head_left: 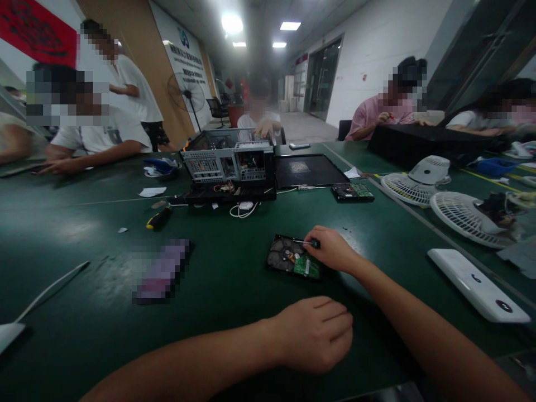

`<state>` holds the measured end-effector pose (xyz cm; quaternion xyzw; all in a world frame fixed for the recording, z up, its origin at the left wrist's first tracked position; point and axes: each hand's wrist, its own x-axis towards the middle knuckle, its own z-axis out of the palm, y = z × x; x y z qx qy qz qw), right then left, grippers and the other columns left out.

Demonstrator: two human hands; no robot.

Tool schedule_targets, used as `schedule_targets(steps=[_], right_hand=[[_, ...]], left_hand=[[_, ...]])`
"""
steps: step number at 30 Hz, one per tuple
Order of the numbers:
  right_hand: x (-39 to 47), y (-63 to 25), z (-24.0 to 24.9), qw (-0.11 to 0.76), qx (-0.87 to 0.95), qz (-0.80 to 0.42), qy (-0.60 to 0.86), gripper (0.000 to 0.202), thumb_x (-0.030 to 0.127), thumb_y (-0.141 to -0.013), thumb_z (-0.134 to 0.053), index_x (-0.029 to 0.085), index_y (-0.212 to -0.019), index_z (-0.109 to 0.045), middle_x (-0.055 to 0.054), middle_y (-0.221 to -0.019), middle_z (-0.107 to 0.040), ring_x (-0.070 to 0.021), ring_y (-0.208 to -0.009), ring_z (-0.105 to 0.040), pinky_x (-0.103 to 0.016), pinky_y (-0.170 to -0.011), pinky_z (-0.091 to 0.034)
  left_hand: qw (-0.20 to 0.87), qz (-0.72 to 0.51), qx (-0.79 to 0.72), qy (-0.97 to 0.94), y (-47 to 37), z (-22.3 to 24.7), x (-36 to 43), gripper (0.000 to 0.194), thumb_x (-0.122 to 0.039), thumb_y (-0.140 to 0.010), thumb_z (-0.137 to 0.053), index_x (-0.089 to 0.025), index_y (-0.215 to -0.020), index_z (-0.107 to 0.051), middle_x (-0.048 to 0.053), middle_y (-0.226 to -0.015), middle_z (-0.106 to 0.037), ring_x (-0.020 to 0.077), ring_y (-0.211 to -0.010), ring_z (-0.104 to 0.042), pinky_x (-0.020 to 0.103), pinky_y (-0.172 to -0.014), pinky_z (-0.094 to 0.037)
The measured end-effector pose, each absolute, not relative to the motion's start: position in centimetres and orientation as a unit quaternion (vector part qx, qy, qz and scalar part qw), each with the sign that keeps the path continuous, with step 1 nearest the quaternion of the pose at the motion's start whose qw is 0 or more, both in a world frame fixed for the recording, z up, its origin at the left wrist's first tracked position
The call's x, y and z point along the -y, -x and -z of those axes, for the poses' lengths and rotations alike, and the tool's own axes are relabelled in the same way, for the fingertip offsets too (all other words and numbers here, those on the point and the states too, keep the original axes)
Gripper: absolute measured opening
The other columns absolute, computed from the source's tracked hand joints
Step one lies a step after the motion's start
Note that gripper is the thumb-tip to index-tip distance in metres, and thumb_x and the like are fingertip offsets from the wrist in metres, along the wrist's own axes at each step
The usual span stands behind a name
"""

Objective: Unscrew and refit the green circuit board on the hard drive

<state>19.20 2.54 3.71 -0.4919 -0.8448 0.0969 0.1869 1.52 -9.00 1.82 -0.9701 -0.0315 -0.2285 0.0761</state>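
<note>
A hard drive (pixel 288 258) lies on the green table with its underside up, showing a dark metal body and a green circuit board. My right hand (pixel 327 245) is at the drive's upper right corner, its fingers closed on a small screwdriver (pixel 315 243) with a dark handle. The thin shaft points left over the drive. Nearer to me, my left hand (pixel 318 335) rests low over the table with its back up and its fingers curled under. Whatever those fingers may hold is hidden.
An open computer case (pixel 228 167) stands at the back, beside a black panel (pixel 310 169) and another drive (pixel 353 192). A yellow-black screwdriver (pixel 159 218) and a blurred purple object (pixel 163 272) lie left. White fan parts (pixel 464 218) and a white device (pixel 477 285) are right. People sit around.
</note>
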Motion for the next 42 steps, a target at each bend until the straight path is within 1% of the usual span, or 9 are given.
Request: schedule_targets(steps=[4,14,20,25,28,30,34,38,42], right_hand=[[-2.4,-19.7,-4.3,0.192,0.838,-0.103,0.501,0.012,0.028,-0.093,-0.064,0.020,-0.092,-0.073,-0.008,-0.095,-0.070,-0.0205,-0.083,-0.064,-0.032,-0.076,-0.047],[-2.2,-22.9,-4.7,0.221,0.799,-0.196,0.523,0.019,0.036,-0.093,-0.062,0.020,-0.093,-0.073,-0.007,-0.095,-0.074,-0.0205,-0.085,-0.065,-0.033,-0.076,-0.047],[-2.2,-23.0,-4.2,0.224,0.775,-0.255,0.534,0.028,0.045,-0.094,-0.061,0.020,-0.097,-0.072,-0.004,-0.084,-0.072,-0.0176,-0.072,-0.060,-0.031,-0.064,-0.044],[-2.0,-23.1,-3.8,0.232,0.740,-0.342,0.530,0.030,0.047,-0.093,-0.062,0.018,-0.098,-0.069,-0.002,-0.076,-0.068,-0.0143,-0.063,-0.055,-0.028,-0.056,-0.041],[-2.0,-23.1,-3.8,0.241,0.705,-0.398,0.536,0.032,0.049,-0.092,-0.062,0.018,-0.099,-0.067,0.001,-0.067,-0.061,-0.0128,-0.056,-0.051,-0.026,-0.050,-0.036],[-2.0,-23.2,-3.7,0.247,0.685,-0.423,0.539,0.034,0.051,-0.092,-0.063,0.018,-0.100,-0.066,0.002,-0.063,-0.057,-0.0123,-0.054,-0.049,-0.026,-0.048,-0.035],[-2.2,-23.2,-3.2,0.255,0.671,-0.451,0.530,0.038,0.055,-0.089,-0.065,0.018,-0.098,-0.065,0.002,-0.065,-0.059,-0.0111,-0.052,-0.047,-0.025,-0.048,-0.035],[-2.4,-23.1,-2.9,0.244,0.684,-0.437,0.530,0.039,0.054,-0.088,-0.067,0.017,-0.098,-0.067,0.002,-0.065,-0.060,-0.0107,-0.052,-0.047,-0.025,-0.049,-0.035],[-2.3,-22.8,-3.2,0.244,0.712,-0.396,0.526,0.033,0.050,-0.090,-0.065,0.017,-0.096,-0.070,0.000,-0.071,-0.065,-0.0115,-0.057,-0.050,-0.026,-0.054,-0.040]], left_hand=[[0.053,0.197,-0.029,0.979,-1.6,-1.5,9.1,0.018,-0.024,-0.100,-0.058,-0.017,-0.095,-0.074,0.012,-0.117,-0.073,0.0217,-0.106,-0.068,0.032,-0.089,-0.054],[0.032,0.177,-0.011,0.984,-1.5,-1.5,8.7,0.021,-0.024,-0.101,-0.054,-0.018,-0.094,-0.072,0.012,-0.114,-0.073,0.0203,-0.102,-0.067,0.029,-0.081,-0.053],[0.034,0.174,0.013,0.984,-1.4,-1.4,8.5,0.022,-0.026,-0.102,-0.053,-0.017,-0.096,-0.072,0.012,-0.113,-0.073,0.0205,-0.101,-0.067,0.030,-0.082,-0.054],[0.043,0.184,0.027,0.982,-1.3,-1.3,8.3,0.021,-0.027,-0.101,-0.055,-0.017,-0.097,-0.073,0.013,-0.112,-0.073,0.0217,-0.101,-0.068,0.032,-0.081,-0.055],[0.042,0.193,0.042,0.979,-1.3,-1.5,8.4,0.022,-0.027,-0.101,-0.053,-0.016,-0.104,-0.073,0.014,-0.117,-0.072,0.0231,-0.107,-0.067,0.033,-0.086,-0.055],[0.038,0.210,0.084,0.973,-1.3,-1.7,8.4,0.028,-0.025,-0.102,-0.049,-0.013,-0.116,-0.070,0.015,-0.124,-0.069,0.0248,-0.116,-0.065,0.035,-0.095,-0.054],[0.032,0.248,0.219,0.943,-1.1,-2.0,8.1,0.045,-0.028,-0.102,-0.047,-0.006,-0.140,-0.055,0.019,-0.143,-0.058,0.0314,-0.136,-0.052,0.044,-0.113,-0.045],[0.038,0.225,0.317,0.921,-1.1,-1.6,7.6,0.054,-0.032,-0.100,-0.050,-0.006,-0.147,-0.048,0.023,-0.151,-0.049,0.0373,-0.143,-0.044,0.053,-0.116,-0.039],[0.024,0.207,0.352,0.913,-1.2,-1.0,7.5,0.059,-0.038,-0.099,-0.051,-0.006,-0.148,-0.046,0.023,-0.150,-0.052,0.0376,-0.139,-0.048,0.054,-0.115,-0.039]])
